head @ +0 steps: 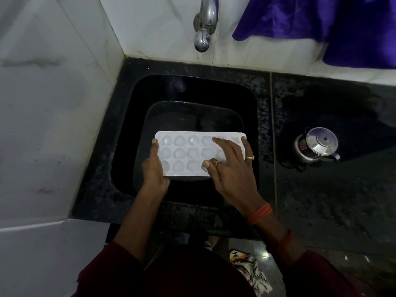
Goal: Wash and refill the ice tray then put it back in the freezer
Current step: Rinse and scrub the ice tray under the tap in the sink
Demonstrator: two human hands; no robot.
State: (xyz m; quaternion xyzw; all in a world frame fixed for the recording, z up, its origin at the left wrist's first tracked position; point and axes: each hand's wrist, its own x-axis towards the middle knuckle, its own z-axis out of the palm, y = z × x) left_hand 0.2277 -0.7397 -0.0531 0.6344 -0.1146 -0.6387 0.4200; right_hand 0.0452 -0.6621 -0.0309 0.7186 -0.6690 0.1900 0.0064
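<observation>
A white ice tray (188, 153) with heart-shaped cells is held level over the black sink (128, 129). My left hand (154, 168) grips its left short edge, thumb on top. My right hand (230, 166) lies across the tray's right part, fingers spread and fairly straight, touching the cells; its little finger hooks over the right edge. The chrome tap (202, 39) hangs above the sink's far side, and no water stream shows.
A dark basin (192, 116) sits inside the sink under the tray. A steel kettle (317, 144) stands on the wet black counter (321, 200) to the right. A purple cloth (321, 24) hangs on the tiled back wall. White tiled wall at left.
</observation>
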